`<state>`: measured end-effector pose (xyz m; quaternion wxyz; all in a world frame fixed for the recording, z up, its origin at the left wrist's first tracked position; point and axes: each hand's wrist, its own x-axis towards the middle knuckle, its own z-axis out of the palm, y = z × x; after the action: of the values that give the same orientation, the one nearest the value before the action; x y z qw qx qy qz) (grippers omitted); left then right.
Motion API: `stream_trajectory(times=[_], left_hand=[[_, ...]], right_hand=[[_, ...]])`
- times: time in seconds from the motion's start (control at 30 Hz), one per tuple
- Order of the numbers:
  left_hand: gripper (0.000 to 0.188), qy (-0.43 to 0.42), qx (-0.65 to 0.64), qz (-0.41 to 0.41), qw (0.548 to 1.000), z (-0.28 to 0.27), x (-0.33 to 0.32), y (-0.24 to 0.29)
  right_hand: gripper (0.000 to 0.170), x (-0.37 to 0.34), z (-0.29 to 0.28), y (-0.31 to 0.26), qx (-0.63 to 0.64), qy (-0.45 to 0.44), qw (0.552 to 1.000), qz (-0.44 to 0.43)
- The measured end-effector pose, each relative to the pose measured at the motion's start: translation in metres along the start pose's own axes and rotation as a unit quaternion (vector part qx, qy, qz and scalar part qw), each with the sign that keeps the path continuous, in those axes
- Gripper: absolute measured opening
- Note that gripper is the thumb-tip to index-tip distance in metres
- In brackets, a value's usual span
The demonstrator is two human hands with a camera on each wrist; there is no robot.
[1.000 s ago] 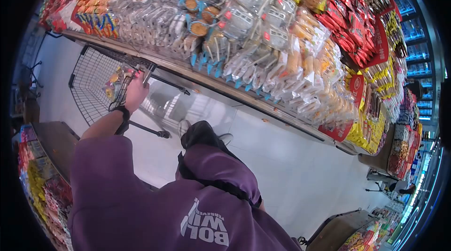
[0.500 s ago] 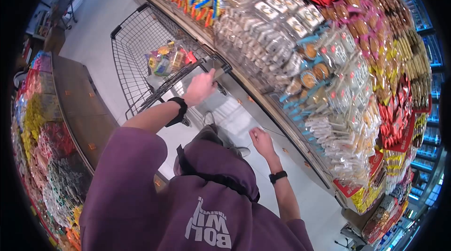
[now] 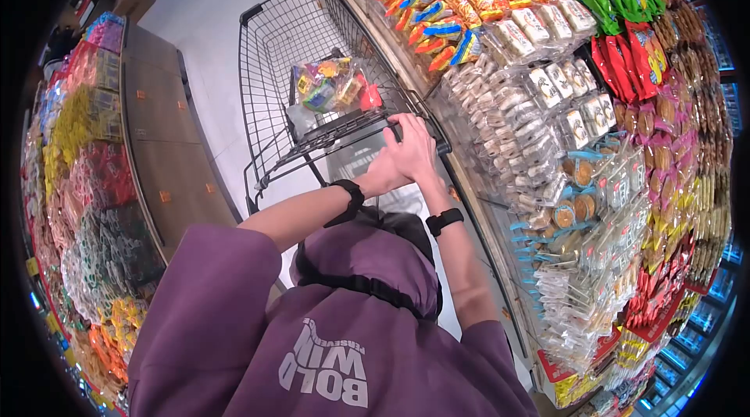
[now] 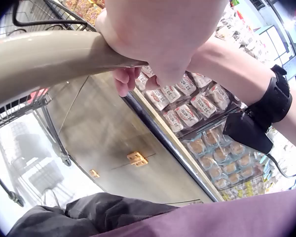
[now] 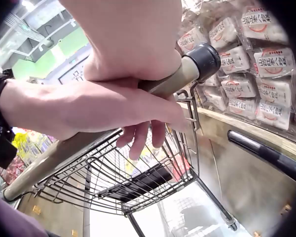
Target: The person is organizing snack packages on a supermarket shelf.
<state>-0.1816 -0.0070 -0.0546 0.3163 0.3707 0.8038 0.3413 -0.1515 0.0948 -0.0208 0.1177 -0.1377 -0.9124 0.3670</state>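
Note:
In the head view, both hands are at the handle of a wire shopping cart (image 3: 266, 62). My left hand (image 3: 383, 173) grips the handle (image 4: 44, 61), its fingers (image 5: 138, 140) curling over the bar in the right wrist view. Just beyond it, the right hand (image 3: 414, 153) holds the bar near its black end cap (image 5: 203, 61). That hand overlaps the left one, hiding part of it. Below the bar in the left wrist view, curled fingertips (image 4: 122, 81) show. Colourful plastic-wrapped packages (image 3: 328, 85) lie in the cart's basket.
A long display of packaged snacks (image 3: 508, 112) runs close along the cart's right side, with a wooden edge (image 3: 469, 206). At the left stands another bagged-goods display (image 3: 78, 183) with a brown panelled base (image 3: 160, 128). Pale floor (image 3: 211, 42) stretches ahead between them.
The right hand, out of view and then hanging beside the body, has come forward onto the cart handle beside the left. The left hand stays at the handle. The head view has turned.

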Motion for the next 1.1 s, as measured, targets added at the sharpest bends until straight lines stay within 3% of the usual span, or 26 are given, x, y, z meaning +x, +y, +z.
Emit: stream_trajectory(times=[0.13,0.23,0.27,0.33,0.4,0.47,0.53,0.6,0.67,0.7,0.73,0.77,0.8,0.9,1.0,1.1], left_hand=[[0.051,0.028,-0.062,0.04,0.997,-0.001,-0.004,0.003],[0.053,0.062,-0.039,0.095,0.993,0.007,0.009,-0.004],[0.051,0.027,-0.116,0.065,0.991,0.005,0.004,-0.007],[0.053,-0.004,-0.103,0.07,0.992,-0.008,0.004,0.008],[0.053,-0.008,-0.055,0.083,0.995,-0.001,0.009,0.001],[0.051,-0.038,-0.027,0.039,0.998,-0.011,0.005,0.015],[0.044,-0.024,0.008,0.063,0.998,0.014,0.011,-0.029],[0.047,-0.017,0.006,0.06,0.998,0.011,0.008,-0.026],[0.059,-0.092,0.07,-0.001,0.993,0.002,0.01,-0.019],[0.06,-0.096,0.08,0.003,0.992,0.008,0.011,-0.04],[0.06,-0.082,0.073,0.021,0.994,0.005,0.011,-0.028],[0.057,-0.062,0.172,0.045,0.982,0.011,0.011,-0.046],[0.051,-0.108,0.121,-0.045,0.986,0.0,0.008,-0.022],[0.042,-0.023,0.211,0.123,0.969,0.008,0.007,-0.058],[0.039,-0.065,0.138,0.095,0.984,-0.006,0.012,-0.009],[0.043,0.001,0.117,0.158,0.98,0.002,0.019,-0.022]], right_hand=[[0.041,0.01,0.002,0.002,-0.002,-0.062,0.998,0.031],[0.049,0.016,0.003,0.003,0.008,-0.131,0.989,0.063],[0.049,0.018,0.002,0.002,0.007,-0.148,0.986,0.072],[0.051,0.024,0.001,0.001,0.014,-0.174,0.979,0.101],[0.048,0.024,0.002,0.002,0.02,-0.164,0.981,0.106],[0.043,0.023,0.004,0.005,0.03,-0.156,0.982,0.106],[0.036,0.021,0.02,0.015,0.042,-0.11,0.99,0.074],[0.032,0.02,0.015,0.011,0.062,-0.115,0.987,0.09],[0.029,0.019,0.016,0.014,0.073,-0.097,0.99,0.072],[0.027,0.017,0.011,0.014,0.089,-0.072,0.992,0.044],[0.025,0.014,0.014,0.019,0.086,-0.08,0.993,0.034],[0.025,0.008,0.005,0.021,0.094,-0.1,0.99,0.013],[0.024,0.0,-0.003,0.022,0.108,-0.105,0.989,-0.013],[0.025,-0.028,-0.005,0.039,0.079,-0.057,0.982,-0.161],[0.024,-0.056,-0.055,0.028,0.099,-0.046,0.99,-0.088],[0.026,-0.08,-0.167,-0.015,0.139,-0.236,0.96,0.055]])
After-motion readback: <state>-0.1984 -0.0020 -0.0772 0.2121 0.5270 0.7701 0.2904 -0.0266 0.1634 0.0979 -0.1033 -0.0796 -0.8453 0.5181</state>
